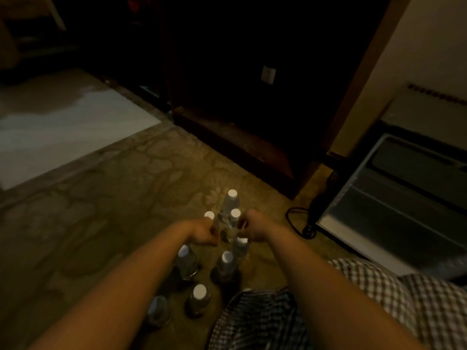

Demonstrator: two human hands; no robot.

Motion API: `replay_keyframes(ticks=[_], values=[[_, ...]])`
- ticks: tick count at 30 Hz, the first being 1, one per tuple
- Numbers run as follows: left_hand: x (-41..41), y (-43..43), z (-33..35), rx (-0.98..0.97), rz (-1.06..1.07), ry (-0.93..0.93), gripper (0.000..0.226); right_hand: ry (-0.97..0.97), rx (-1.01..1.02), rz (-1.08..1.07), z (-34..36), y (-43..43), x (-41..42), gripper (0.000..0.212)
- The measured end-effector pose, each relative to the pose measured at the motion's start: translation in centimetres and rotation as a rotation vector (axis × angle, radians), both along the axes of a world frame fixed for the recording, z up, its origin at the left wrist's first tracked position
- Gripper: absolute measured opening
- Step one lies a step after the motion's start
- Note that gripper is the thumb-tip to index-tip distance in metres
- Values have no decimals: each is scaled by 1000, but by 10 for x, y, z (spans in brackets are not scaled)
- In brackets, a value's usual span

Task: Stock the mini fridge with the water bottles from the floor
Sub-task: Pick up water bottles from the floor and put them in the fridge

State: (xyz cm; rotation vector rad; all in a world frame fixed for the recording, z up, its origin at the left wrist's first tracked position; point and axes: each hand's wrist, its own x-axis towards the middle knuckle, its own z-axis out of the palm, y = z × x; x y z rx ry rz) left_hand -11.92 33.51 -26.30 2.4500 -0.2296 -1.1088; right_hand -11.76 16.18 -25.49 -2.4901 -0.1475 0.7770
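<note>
Several clear water bottles with white caps stand close together on the patterned carpet in front of me. My left hand [206, 233] is curled around the body of one bottle [209, 216] at the group's far left. My right hand [254, 228] is curled against the side of a second bottle [235, 215] just right of it. A third bottle [232, 198] stands behind these two. Nearer bottles [226, 262] stand between my forearms, partly hidden. The mini fridge [404, 198] is low at the right; in this dim light I cannot tell whether its door is open.
A black power cord [300, 223] loops on the carpet by the fridge's near corner. A dark wooden cabinet [240, 109] stands behind the bottles. A pale tiled floor [63, 127] begins at the left. My checkered clothing [328, 311] fills the lower right.
</note>
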Motion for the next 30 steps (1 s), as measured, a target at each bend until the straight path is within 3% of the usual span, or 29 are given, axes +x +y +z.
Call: replay_keyframes(ticks=[5, 11, 17, 21, 26, 30], values=[[-16, 9, -63, 2, 74, 143, 43, 47, -131, 119, -62, 20, -11, 36], [-34, -7, -100, -109, 178, 124, 49, 166, -189, 135, -110, 28, -12, 43], [-40, -2, -128, -233, 284, 160, 51, 164, -272, 196, -126, 43, -7, 31], [-41, 4, -117, -277, 311, 140, 56, 156, -180, 143, -113, 45, -9, 31], [-42, 5, -88, -444, 389, 104, 61, -55, 46, 117, -64, 31, -11, 31], [-36, -4, -49, -513, 373, 0, 55, -152, 52, 169, -8, 23, -7, 34]])
